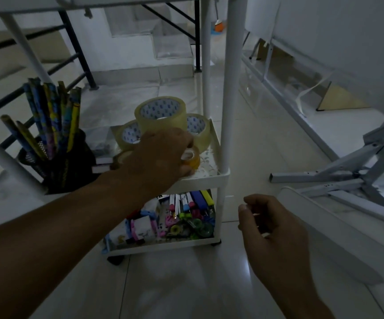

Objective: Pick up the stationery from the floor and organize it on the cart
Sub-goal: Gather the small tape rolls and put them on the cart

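A white rolling cart (209,179) stands in front of me. On its middle shelf my left hand (156,162) grips a small yellow tape roll (192,158), low on the shelf. Three larger clear tape rolls (161,116) are stacked just behind it. A black mesh cup of patterned pencils (52,139) stands at the shelf's left end. The bottom shelf (163,246) holds markers, clips and small tape dispensers. To the right of the cart, above the floor, my right hand (271,231) hovers with loosely curled fingers, holding nothing.
White cart posts (229,88) rise at the right corner. A folded white metal frame (347,178) and a white board (338,236) lie on the tiled floor at the right. Black railing bars (75,42) stand at the back left.
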A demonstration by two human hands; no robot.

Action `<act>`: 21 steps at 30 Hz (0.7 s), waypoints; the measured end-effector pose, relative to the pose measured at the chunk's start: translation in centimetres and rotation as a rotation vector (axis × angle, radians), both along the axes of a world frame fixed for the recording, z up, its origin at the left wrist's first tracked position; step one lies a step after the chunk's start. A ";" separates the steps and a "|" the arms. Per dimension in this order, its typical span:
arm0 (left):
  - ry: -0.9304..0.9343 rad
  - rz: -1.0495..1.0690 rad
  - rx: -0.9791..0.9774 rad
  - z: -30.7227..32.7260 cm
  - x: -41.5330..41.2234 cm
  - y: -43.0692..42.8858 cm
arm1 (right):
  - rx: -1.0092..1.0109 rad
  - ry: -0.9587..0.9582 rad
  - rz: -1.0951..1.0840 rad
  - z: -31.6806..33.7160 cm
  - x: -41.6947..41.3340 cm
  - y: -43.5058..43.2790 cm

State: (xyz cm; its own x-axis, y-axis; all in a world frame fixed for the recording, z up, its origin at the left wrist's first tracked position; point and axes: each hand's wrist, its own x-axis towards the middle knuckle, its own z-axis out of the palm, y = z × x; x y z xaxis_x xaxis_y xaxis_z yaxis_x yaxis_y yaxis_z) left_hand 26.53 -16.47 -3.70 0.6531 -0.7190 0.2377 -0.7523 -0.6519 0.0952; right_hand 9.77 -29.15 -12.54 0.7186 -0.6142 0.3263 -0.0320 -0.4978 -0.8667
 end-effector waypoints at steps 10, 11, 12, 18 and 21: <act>-0.032 -0.073 -0.404 -5.1 -11.2 -0.1 | -0.094 0.155 -0.071 -3.8 -4.0 -2.7; 0.022 -0.098 -0.345 -6.7 -12.3 -0.3 | -0.142 0.180 -0.089 -4.6 -4.4 -3.4; 0.090 -0.109 -0.302 -8.5 -13.2 -0.6 | -0.199 0.225 -0.109 -5.5 -4.8 -4.2; 0.467 -0.080 -0.091 -16.6 -17.0 -3.0 | -0.464 0.841 -0.253 -10.9 -6.3 -12.7; 0.546 -0.077 -0.073 -17.7 -17.3 -4.3 | -0.463 1.063 -0.296 -12.2 -6.7 -17.6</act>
